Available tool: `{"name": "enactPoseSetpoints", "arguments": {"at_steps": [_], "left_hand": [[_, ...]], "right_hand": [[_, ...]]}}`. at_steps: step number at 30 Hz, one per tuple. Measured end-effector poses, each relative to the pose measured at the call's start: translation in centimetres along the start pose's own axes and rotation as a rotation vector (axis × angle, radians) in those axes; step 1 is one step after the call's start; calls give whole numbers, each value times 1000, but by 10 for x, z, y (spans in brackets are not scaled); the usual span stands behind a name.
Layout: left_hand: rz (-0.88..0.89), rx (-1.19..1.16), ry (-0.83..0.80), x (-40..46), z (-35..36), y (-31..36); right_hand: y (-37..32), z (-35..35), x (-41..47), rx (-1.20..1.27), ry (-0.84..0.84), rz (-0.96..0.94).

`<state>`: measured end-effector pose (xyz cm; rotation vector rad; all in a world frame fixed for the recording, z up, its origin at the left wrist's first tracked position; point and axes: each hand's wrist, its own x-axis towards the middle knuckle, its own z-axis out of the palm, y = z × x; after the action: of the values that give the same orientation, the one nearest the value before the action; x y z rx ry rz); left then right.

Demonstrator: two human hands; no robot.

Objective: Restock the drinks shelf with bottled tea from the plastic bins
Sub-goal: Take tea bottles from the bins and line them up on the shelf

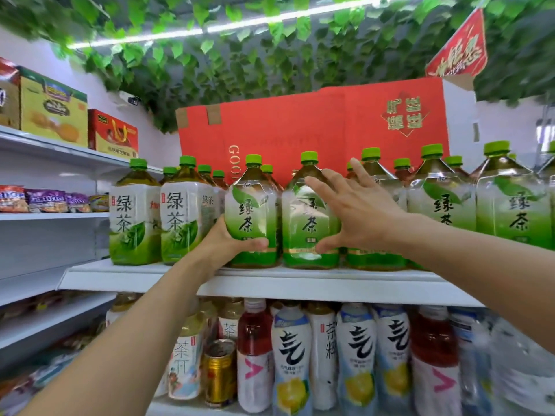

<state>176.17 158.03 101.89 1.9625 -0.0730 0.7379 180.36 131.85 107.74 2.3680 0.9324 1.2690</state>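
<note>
Left hand (231, 240) is curled round one tea bottle (251, 217), right hand (354, 205) is spread against another bottle (310, 217); shelf (270, 279) is judged nearly stocked.

Top shelf (270, 273): tea bottles (444, 199) in rows along it
Behind bottles: carton (300, 130)
Left hand (228, 244): on bottle (252, 211)
Right hand (357, 205): on next bottle (309, 226), just right
Shelf below: smaller drinks (357, 355), can (219, 373) at left
Far left: side shelves (45, 217) with snacks (45, 199), boxes (54, 115)
</note>
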Motion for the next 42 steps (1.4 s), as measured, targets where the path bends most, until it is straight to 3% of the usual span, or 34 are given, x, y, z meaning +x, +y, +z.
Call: {"name": "enactPoseSetpoints", "arguments": {"at_steps": [12, 23, 42], "left_hand": [[-31, -123, 18, 14, 12, -8], [42, -146, 56, 17, 15, -18], [75, -13, 17, 14, 17, -21]], "right_hand": [[-13, 11, 6, -22, 18, 58], [-24, 22, 13, -51, 45, 120], [-30, 27, 7, -9, 41, 127]]}}
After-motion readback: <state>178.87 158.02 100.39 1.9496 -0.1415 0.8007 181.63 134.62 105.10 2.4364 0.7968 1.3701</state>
